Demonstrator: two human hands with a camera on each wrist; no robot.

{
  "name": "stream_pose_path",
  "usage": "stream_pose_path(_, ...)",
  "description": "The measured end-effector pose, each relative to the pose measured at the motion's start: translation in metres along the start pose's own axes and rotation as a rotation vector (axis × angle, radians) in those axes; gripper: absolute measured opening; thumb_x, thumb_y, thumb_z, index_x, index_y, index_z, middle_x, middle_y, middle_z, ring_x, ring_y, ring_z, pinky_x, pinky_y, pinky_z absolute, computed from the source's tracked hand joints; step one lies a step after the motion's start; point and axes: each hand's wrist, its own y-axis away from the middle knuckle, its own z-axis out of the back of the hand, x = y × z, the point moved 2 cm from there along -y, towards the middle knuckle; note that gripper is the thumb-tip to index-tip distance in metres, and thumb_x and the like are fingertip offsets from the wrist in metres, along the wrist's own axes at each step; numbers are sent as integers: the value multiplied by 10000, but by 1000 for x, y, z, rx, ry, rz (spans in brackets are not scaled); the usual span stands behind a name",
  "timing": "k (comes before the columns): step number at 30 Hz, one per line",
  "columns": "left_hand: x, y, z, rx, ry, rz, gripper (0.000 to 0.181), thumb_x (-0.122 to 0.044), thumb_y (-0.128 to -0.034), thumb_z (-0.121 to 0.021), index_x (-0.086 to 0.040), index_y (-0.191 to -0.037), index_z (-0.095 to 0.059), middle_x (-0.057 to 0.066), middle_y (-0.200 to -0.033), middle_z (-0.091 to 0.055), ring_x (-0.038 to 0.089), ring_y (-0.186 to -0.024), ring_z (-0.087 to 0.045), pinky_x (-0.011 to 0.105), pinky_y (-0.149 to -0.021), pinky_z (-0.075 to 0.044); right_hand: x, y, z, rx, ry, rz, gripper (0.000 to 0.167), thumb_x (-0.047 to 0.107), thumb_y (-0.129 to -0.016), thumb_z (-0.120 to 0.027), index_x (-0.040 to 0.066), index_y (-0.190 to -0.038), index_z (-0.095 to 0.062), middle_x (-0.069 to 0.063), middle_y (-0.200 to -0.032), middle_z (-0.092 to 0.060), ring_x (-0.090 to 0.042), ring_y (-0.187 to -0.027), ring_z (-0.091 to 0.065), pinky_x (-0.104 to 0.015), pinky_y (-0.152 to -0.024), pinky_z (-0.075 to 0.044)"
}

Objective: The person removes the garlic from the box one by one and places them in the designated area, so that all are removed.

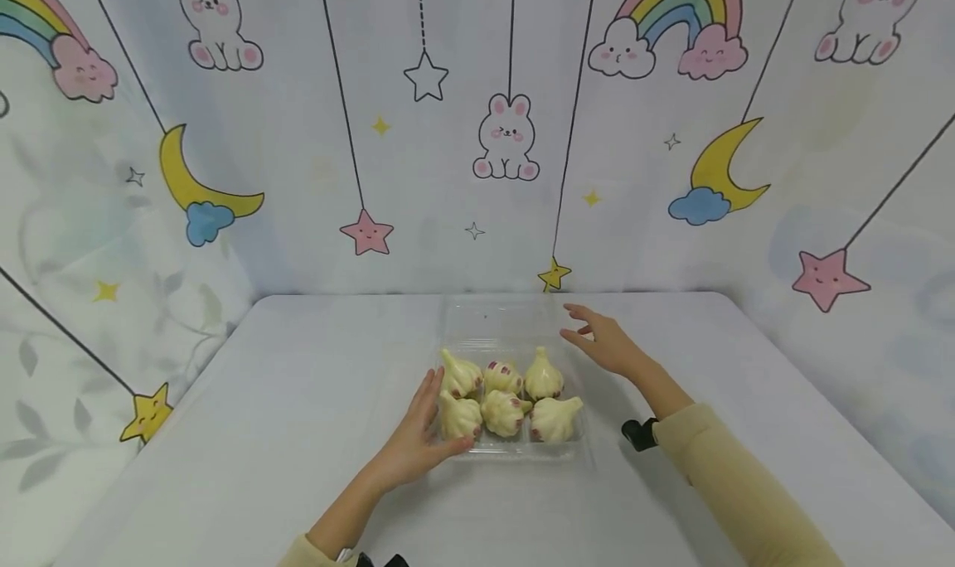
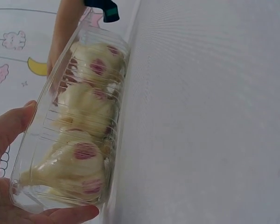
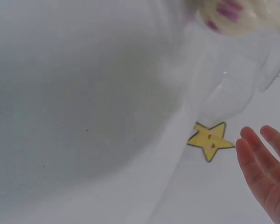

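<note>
A clear plastic box (image 1: 515, 453) on the white table holds several pale garlic bulbs (image 1: 553, 420) with purple patches, set in two rows. Its clear lid (image 1: 492, 318) lies folded back at the far side. My left hand (image 1: 414, 438) rests along the box's left side, thumb at the near left corner; in the left wrist view the left hand (image 2: 14, 177) spans the box's end with fingers extended. My right hand (image 1: 608, 345) hovers just right of the lid, fingers loosely extended, holding nothing. In the right wrist view the right hand (image 3: 270, 179) is apart from the box.
The white table (image 1: 298, 385) ends in front of a patterned cloth backdrop (image 1: 448, 177) with rabbits, stars, moons and rainbows. A dark band (image 1: 639, 434) sits at my right wrist, and dark straps show at the left wrist.
</note>
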Motion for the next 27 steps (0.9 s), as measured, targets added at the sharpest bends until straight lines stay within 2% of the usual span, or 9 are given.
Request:
stream_pose_path(14, 3, 0, -1, 9, 16, -4, 990, -241, -797, -722, -113, -1478, -15, 196, -1500, 83, 436, -1310, -206, 507, -1019, -288, 46, 27, 5, -35, -8, 103, 594, 288, -898, -592, 62, -1394, -354, -180, -1364, -420, -348, -1114, -509, -491, -855, -469)
stream_pose_path(27, 2, 1, -1, 11, 28, 2, 999, -238, -785, -733, -110, -1479, -25, 198, -1500, 92, 427, -1318, -193, 490, -1033, -270, 75, 38, -9, -19, -74, 186, 598, 288, -888, -606, 71, -1392, -367, -155, -1366, -427, -326, -1115, -508, -471, -861, -471)
